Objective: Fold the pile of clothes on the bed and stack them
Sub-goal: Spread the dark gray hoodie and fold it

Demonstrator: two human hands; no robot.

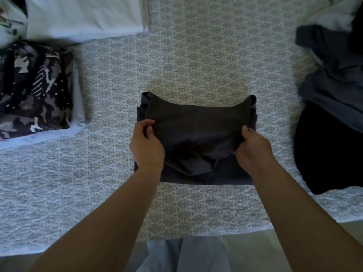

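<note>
A dark grey garment lies in the middle of the patterned bed cover, partly folded over on itself. My left hand pinches its left edge with thumb and fingers. My right hand grips the right edge, fingers curled under the cloth. The near half of the garment is lifted and bunched between both hands. A folded stack with a camouflage-print piece on top of pale blue cloth sits at the left. The unfolded pile of grey-blue and black clothes lies at the right.
A white pillow lies at the back left, with a floral-print item in the far left corner. The bed's near edge runs below my forearms, with my pale trousers beneath it.
</note>
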